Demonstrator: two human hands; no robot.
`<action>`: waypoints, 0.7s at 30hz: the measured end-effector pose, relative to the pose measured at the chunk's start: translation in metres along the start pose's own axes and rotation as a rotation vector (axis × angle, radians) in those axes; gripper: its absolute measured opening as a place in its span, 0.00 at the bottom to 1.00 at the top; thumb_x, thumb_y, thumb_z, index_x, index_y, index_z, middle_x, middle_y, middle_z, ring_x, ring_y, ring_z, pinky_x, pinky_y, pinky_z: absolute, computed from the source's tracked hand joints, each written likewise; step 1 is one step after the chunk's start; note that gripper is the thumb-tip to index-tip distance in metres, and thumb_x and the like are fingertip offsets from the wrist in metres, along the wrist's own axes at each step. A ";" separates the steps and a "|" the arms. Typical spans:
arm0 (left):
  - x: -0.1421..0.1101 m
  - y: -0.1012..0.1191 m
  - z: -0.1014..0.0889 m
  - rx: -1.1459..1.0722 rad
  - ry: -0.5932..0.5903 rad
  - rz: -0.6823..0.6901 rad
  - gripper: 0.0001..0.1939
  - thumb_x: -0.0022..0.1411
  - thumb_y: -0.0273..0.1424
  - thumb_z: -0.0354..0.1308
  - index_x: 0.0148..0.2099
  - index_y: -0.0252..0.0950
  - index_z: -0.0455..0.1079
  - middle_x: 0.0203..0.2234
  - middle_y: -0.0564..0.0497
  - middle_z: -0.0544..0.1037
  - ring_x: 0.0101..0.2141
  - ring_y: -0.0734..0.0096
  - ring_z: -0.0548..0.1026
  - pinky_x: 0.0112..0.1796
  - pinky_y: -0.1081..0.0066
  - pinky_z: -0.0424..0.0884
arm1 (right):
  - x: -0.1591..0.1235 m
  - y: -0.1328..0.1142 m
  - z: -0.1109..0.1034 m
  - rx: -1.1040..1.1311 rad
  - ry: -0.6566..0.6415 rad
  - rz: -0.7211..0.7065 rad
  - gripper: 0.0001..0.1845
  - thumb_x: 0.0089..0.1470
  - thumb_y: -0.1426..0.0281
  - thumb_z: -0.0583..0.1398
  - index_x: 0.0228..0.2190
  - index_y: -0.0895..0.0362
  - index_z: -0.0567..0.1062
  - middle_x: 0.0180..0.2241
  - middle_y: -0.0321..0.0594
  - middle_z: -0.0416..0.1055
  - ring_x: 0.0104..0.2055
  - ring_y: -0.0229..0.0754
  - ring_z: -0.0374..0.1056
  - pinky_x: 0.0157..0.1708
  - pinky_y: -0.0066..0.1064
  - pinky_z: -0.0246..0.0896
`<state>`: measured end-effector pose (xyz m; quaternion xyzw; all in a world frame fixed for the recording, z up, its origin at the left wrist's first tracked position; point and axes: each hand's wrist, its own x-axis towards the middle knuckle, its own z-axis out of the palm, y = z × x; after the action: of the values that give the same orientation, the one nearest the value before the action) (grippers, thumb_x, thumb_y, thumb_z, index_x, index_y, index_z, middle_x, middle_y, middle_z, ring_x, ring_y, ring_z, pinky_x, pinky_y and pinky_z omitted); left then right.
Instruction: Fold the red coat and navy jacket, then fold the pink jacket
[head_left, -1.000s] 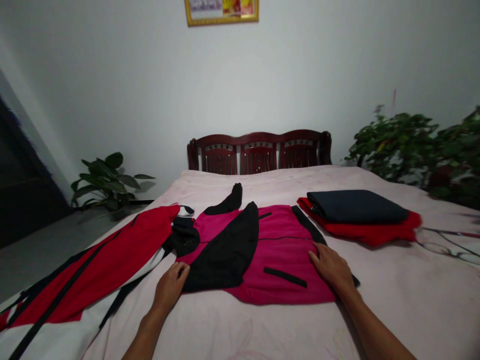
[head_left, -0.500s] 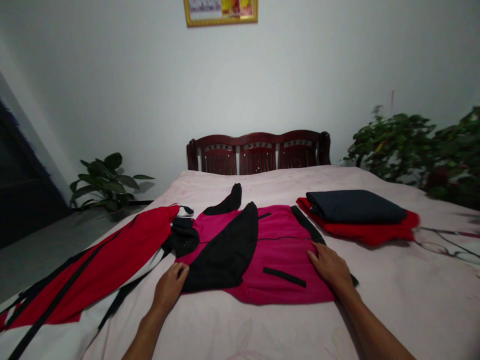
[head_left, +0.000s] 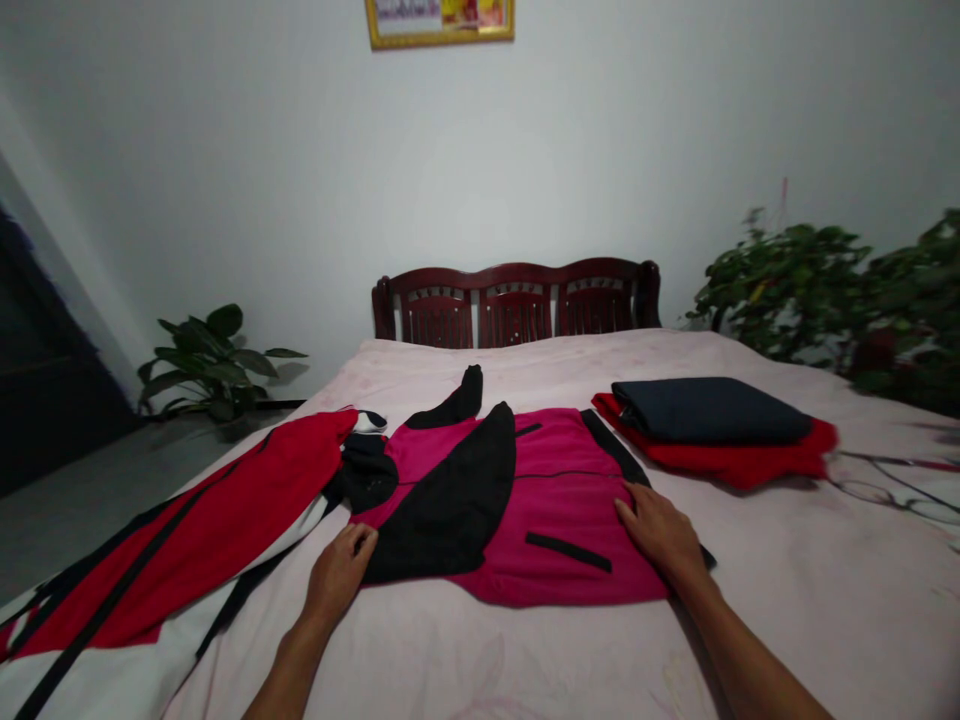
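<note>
A magenta jacket [head_left: 555, 520] with black sleeves lies spread sideways on the bed, collar to the left and hem to the right. Its near sleeve is folded across the front, while the far one bends up and away. My left hand [head_left: 339, 570] is closed on the jacket's near shoulder, fingers curled in at the cloth. At the hem, my right hand [head_left: 664, 530] grips the lower edge, with thumb on top and the fingertips partly hidden. Left of the collar lies a red, white and black garment [head_left: 277, 500], close to my left hand.
A dark navy folded garment [head_left: 712, 410] rests on a red folded one [head_left: 750, 465] at the right. Eyeglasses [head_left: 862, 490] lie beside them. The pink bedsheet [head_left: 480, 660] reaches a wooden headboard [head_left: 517, 305]. Potted plants [head_left: 214, 365] flank the bed.
</note>
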<state>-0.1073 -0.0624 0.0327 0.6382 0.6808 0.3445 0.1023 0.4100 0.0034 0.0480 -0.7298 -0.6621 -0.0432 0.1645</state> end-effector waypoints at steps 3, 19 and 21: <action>0.000 0.000 0.000 0.005 0.004 0.008 0.16 0.67 0.43 0.46 0.33 0.41 0.69 0.31 0.53 0.76 0.37 0.65 0.77 0.41 0.68 0.66 | 0.000 0.000 0.000 0.005 -0.001 0.002 0.30 0.65 0.59 0.47 0.60 0.62 0.68 0.60 0.52 0.68 0.61 0.53 0.64 0.60 0.43 0.58; 0.000 -0.002 0.001 -0.008 -0.001 0.008 0.15 0.66 0.43 0.48 0.35 0.42 0.71 0.33 0.53 0.77 0.38 0.64 0.77 0.42 0.67 0.67 | 0.001 0.004 0.006 -0.013 0.024 -0.006 0.30 0.65 0.58 0.47 0.60 0.62 0.69 0.60 0.52 0.68 0.61 0.52 0.65 0.59 0.42 0.58; 0.000 -0.002 0.001 -0.013 -0.001 0.010 0.15 0.66 0.43 0.48 0.34 0.42 0.71 0.33 0.53 0.77 0.38 0.64 0.77 0.42 0.68 0.67 | 0.001 0.004 0.006 -0.009 0.021 -0.010 0.30 0.65 0.58 0.47 0.60 0.62 0.69 0.59 0.52 0.69 0.61 0.52 0.65 0.59 0.42 0.59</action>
<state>-0.1086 -0.0615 0.0306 0.6411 0.6752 0.3492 0.1052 0.4131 0.0064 0.0416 -0.7269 -0.6636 -0.0549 0.1680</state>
